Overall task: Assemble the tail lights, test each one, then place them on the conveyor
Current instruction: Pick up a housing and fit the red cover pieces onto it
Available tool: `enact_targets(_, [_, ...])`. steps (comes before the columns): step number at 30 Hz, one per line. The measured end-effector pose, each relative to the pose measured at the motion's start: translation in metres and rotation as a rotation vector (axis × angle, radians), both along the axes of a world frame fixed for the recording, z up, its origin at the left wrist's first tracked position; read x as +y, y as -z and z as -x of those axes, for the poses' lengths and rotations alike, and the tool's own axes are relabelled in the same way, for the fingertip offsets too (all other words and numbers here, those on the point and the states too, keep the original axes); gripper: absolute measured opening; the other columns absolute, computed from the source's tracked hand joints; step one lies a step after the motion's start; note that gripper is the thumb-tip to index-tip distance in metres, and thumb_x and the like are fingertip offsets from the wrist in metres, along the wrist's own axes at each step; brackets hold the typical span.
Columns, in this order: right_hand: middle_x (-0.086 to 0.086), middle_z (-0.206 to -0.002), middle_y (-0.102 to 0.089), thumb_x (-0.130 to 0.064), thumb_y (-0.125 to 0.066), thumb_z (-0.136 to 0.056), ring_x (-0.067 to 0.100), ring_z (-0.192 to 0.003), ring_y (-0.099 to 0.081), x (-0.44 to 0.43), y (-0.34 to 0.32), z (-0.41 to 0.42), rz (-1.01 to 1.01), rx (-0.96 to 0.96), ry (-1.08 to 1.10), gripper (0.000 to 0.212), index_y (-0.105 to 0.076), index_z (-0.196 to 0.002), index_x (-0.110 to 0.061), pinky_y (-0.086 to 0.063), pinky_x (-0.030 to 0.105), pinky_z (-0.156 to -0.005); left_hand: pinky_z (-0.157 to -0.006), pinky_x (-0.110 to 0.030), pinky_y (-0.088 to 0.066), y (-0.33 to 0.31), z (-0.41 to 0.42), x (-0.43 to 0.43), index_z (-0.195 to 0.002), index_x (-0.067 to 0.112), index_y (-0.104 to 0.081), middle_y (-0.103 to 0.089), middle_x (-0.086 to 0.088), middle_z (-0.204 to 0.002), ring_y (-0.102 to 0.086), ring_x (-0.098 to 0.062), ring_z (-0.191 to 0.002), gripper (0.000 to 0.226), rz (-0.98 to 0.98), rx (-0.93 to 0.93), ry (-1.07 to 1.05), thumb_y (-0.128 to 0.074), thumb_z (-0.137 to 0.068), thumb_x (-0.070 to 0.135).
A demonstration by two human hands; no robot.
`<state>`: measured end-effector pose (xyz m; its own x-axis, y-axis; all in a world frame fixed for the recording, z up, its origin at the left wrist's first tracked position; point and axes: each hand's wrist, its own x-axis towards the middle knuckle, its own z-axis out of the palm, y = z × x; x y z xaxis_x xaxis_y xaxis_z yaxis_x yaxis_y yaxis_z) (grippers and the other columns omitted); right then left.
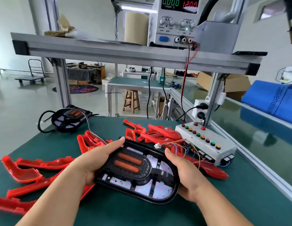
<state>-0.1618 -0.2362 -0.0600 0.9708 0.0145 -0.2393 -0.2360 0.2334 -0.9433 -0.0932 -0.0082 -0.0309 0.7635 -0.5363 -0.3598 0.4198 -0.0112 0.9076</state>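
Black tail light housing (137,173): gripped at both ends by left hand (96,160) and right hand (179,170), thumbs over rim. Step judged: assembly. Next: red lens (26,173) to be fitted, edges aligned.

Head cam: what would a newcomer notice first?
The black tail light housing at centre, gripped at its two ends by the left hand and the right hand. Around it, bright red lenses litter the green table. On the shelf above, a power supply shows lit digits.
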Motion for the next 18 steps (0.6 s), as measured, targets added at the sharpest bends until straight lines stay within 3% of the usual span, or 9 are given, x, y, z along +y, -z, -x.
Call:
enact_targets(4, [0.019, -0.111, -0.071, -0.054, -0.054, -0.089, 0.034, -0.1, -0.069, -0.004, 0.001, 0.0, 0.097, 0.009, -0.033, 0.054, -0.073, -0.106, -0.006, -0.054, 0.048, -0.093, -0.073, -0.039, -0.06, 0.002, -0.001, 0.002, -0.105, 0.008, -0.075, -0.071, -0.02, -0.11, -0.071, -0.032, -0.096, 0.046, -0.099, -0.027, 0.065, -0.059, -0.082, 0.045])
enact_targets(6, [0.023, -0.104, -0.071, -0.054, -0.052, -0.094, 0.031, -0.089, -0.069, -0.004, 0.0, -0.001, 0.256, -0.031, -0.002, 0.06, -0.067, -0.098, 0.004, -0.051, 0.049, -0.092, -0.073, -0.038, -0.06, 0.004, 0.001, -0.001, -0.105, 0.007, -0.075, -0.071, -0.017, -0.112, -0.071, -0.03, -0.098, 0.039, -0.099, -0.039, 0.07, -0.055, -0.087, 0.036])
enact_targets(8, [0.021, -0.093, -0.069, -0.055, -0.048, -0.096, 0.027, -0.082, -0.063, -0.003, 0.001, -0.003, 0.501, -0.071, 0.061, 0.064, -0.058, -0.095, 0.008, -0.048, 0.041, -0.086, -0.078, -0.042, -0.059, 0.007, 0.003, -0.006, -0.11, 0.007, -0.073, -0.07, -0.019, -0.112, -0.07, -0.033, -0.099, 0.035, -0.116, -0.04, 0.051, -0.054, -0.091, 0.03])
enact_targets(9, [0.018, -0.084, -0.064, -0.055, -0.046, -0.096, 0.038, -0.104, -0.063, -0.004, 0.001, -0.004, 0.612, -0.092, 0.076, 0.062, -0.057, -0.091, 0.005, -0.045, 0.036, -0.079, -0.083, -0.045, -0.058, 0.007, 0.004, -0.008, -0.113, 0.008, -0.071, -0.07, -0.019, -0.112, -0.069, -0.033, -0.101, 0.032, -0.134, -0.044, 0.048, -0.053, -0.094, 0.028])
enact_targets(10, [0.011, -0.074, -0.055, -0.055, -0.044, -0.096, 0.006, -0.083, -0.032, -0.004, 0.0, -0.005, 0.677, -0.104, 0.078, 0.056, -0.056, -0.083, -0.002, -0.038, 0.034, -0.07, -0.086, -0.046, -0.057, 0.007, 0.006, -0.009, -0.114, 0.011, -0.07, -0.071, -0.017, -0.111, -0.069, -0.032, -0.101, 0.031, -0.165, -0.06, 0.06, -0.051, -0.097, 0.028])
enact_targets(11, [0.004, -0.067, -0.044, -0.055, -0.044, -0.097, 0.017, -0.066, -0.042, -0.005, -0.001, -0.006, 0.71, -0.101, 0.077, 0.05, -0.051, -0.074, -0.011, -0.031, 0.033, -0.065, -0.085, -0.044, -0.058, 0.005, 0.009, -0.01, -0.114, 0.013, -0.07, -0.072, -0.013, -0.109, -0.07, -0.029, -0.099, 0.031, -0.226, -0.09, 0.084, -0.048, -0.099, 0.031])
enact_targets(13, [-0.004, -0.058, -0.029, -0.052, -0.047, -0.097, 0.014, -0.06, -0.031, -0.007, -0.002, -0.007, 0.739, -0.087, 0.095, 0.048, -0.039, -0.063, -0.019, -0.024, 0.032, -0.059, -0.075, -0.036, -0.06, -0.001, 0.015, -0.007, -0.11, 0.018, -0.068, -0.076, -0.002, -0.095, -0.073, -0.019, -0.088, 0.039, -0.496, -0.228, 0.153, -0.049, -0.096, 0.049])
enact_targets(15, [-0.003, -0.057, -0.026, -0.05, -0.049, -0.097, 0.015, -0.059, -0.028, -0.009, 0.0, -0.009, 0.742, -0.092, 0.104, 0.05, -0.034, -0.06, -0.02, -0.023, 0.032, -0.057, -0.06, -0.025, -0.057, -0.009, 0.017, 0.003, -0.094, 0.017, -0.067, -0.075, 0.003, -0.075, -0.073, -0.012, -0.068, 0.052, -0.799, -0.389, 0.22, -0.051, -0.084, 0.066])
enact_targets(18, [0.003, -0.065, -0.03, -0.048, -0.049, -0.097, 0.014, -0.061, -0.03, -0.009, 0.002, -0.011, 0.727, -0.101, 0.09, 0.047, -0.035, -0.064, -0.018, -0.024, 0.032, -0.061, -0.052, -0.019, -0.047, -0.023, 0.014, 0.038, -0.071, 0.019, -0.066, -0.071, 0.007, -0.064, -0.064, -0.005, -0.053, 0.071, -1.016, -0.577, 0.169, -0.046, -0.061, 0.087])
